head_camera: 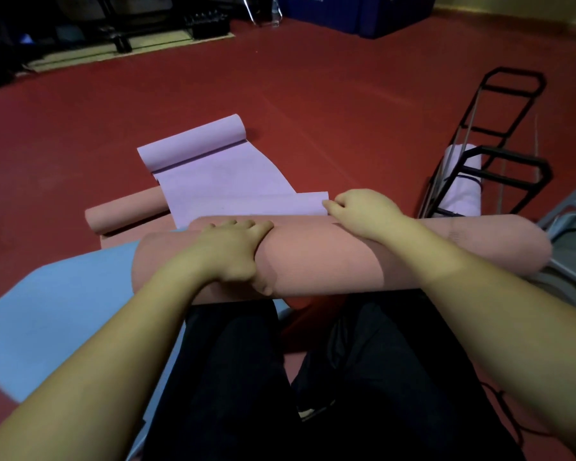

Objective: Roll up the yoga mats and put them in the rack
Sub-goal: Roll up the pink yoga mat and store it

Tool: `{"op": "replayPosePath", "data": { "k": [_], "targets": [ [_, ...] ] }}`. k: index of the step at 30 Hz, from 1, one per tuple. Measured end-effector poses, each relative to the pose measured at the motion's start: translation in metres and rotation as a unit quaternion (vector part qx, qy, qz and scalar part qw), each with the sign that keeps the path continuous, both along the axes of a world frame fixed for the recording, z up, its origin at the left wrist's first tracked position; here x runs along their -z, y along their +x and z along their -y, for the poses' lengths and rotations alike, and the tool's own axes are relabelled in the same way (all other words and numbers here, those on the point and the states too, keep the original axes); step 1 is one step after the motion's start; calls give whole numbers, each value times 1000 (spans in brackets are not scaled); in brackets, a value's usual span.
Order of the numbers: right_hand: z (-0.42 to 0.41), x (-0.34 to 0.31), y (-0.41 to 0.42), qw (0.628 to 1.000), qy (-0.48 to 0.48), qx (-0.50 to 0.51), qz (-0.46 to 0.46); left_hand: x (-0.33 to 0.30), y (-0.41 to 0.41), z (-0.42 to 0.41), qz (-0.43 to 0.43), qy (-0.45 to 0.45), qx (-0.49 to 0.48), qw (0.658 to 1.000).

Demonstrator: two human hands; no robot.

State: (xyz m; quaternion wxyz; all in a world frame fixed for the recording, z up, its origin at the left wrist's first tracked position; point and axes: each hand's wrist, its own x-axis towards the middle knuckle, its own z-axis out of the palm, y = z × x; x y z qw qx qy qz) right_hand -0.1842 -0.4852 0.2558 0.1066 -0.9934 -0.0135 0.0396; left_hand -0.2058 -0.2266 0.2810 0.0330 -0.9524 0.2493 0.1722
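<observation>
Pink mat (313,257): a thick, smooth salmon-pink roll lying crosswise through the middle of the frame, over my dark-trousered legs (246,377); its far end is still trailing unrolled to a small curl at centre left.
My left hand (233,251): I am gripping the roll from above, fingers curled over its top, thumb pressing its near side.
My right hand (363,207): I am reaching across the roll and pinching the near corner of the purple mat (226,181).
Purple mat: pale lilac, lying flat just beyond the pink roll, its far end curling into a small roll in the upper middle.
Blue mat (64,311): spreading flat at lower left.
Rack (499,144): black metal frame at right, holding a white roll (463,191).
Floor (313,94): red.
</observation>
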Motion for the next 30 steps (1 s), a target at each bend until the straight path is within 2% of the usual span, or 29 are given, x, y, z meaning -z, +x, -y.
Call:
{"op": "replayPosePath", "data": {
  "k": [4,7,10,12,14,16,19,21,23,27,30],
  "targets": [
    [4,5,-20,999,1,-10,30,-5,29,3,-114,-41,-43,992],
    [0,13,-32,999,-18,-22,15,-5,51,7,-209,-73,-79,972],
    [0,18,-31,999,-46,-16,23,-4,62,13,-255,-88,-92,959],
    [2,20,-23,999,-42,-1,12,-2,65,13,-252,-110,-97,957],
    [4,22,-15,999,-37,12,-12,1,61,11,-199,-138,-78,967],
    [6,24,-8,999,-32,18,-26,8,53,7,-106,-162,-43,980],
    [5,24,0,998,-28,17,-47,23,31,0,40,-212,-13,976],
    [3,23,6,997,-26,9,-69,38,13,-5,147,-195,18,970],
    [2,19,11,995,-22,8,-93,57,-3,-5,225,-134,48,964],
    [-5,9,17,990,1,23,-139,78,-21,6,245,-24,30,969],
    [-7,5,19,986,11,37,-162,81,-22,14,240,16,-1,971]
  ]
}}
